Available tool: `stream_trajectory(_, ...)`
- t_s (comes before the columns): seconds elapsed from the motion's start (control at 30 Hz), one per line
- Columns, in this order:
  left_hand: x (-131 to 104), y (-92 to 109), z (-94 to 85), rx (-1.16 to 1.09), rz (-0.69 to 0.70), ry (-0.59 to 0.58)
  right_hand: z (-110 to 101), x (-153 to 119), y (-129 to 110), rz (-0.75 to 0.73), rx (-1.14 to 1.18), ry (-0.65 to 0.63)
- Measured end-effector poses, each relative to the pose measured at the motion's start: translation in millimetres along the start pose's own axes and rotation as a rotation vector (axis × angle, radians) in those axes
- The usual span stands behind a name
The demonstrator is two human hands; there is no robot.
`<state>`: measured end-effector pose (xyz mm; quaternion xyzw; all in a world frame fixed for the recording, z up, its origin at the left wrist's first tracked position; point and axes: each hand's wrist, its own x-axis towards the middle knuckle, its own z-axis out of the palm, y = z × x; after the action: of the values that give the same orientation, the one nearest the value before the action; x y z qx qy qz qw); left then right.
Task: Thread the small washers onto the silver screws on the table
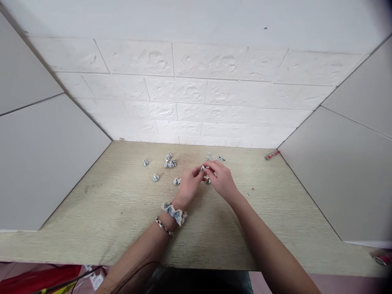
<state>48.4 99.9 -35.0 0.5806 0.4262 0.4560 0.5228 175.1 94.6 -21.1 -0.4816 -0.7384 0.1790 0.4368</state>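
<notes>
Nearest the camera, a ruffled blue-and-white fabric scrunchie point(174, 212) and a silver chain bracelet point(163, 226) sit on the left wrist. Above the pale wood-grain counter point(92, 216), the left hand point(189, 184) and right hand point(221, 178) meet, fingertips pinched together on a small silver metal screw with washer point(202, 168) held between them. It is too small and too covered to tell which way it points or how its long axis lies. Pinched only at the fingertips, so tiny a piece could slip, drop and roll among the loose silver screws point(169, 160) scattered left of the hands and beyond. Far right of the hands, by the wall, lies a small red cylindrical object point(272, 154)
</notes>
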Motion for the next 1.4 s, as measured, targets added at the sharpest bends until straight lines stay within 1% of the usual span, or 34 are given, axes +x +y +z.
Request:
stream_trajectory(0.1,0,-1,-1.9,0.189,-0.01,0.01,-1,1,3,-0.02,-0.016,-0.016)
stream_trajectory(0.17,-1,0,-2.9,0.276,-0.009,0.016,-2,1,4,-0.043,-0.022,-0.025)
stream_trajectory(0.3,-2,0,-3.1,0.327,0.004,0.012,-4,1,5,-0.08,-0.05,-0.042)
stream_trajectory(0.5,-4,-2,-1.7,0.42,0.016,0.027,-7,3,9,-0.079,-0.07,-0.075)
stream_trajectory(0.63,-6,-1,-1.9,0.4,0.016,0.033,-9,3,8,-0.117,-0.07,-0.087)
stream_trajectory(0.9,-3,-3,-1.0,0.238,-0.063,0.0,-11,3,6,-0.166,-0.073,-0.124)
stream_trajectory(1.0,-4,-1,-1.8,0.274,-0.057,-0.008,-12,3,5,-0.167,-0.079,-0.138)
stream_trajectory(1.2,-7,6,-3.6,0.394,-0.004,0.021,-17,3,0,-0.15,-0.062,-0.172)
stream_trajectory(1.4,-7,7,-3.4,0.435,-0.019,0.019,-15,3,1,-0.159,-0.104,-0.165)
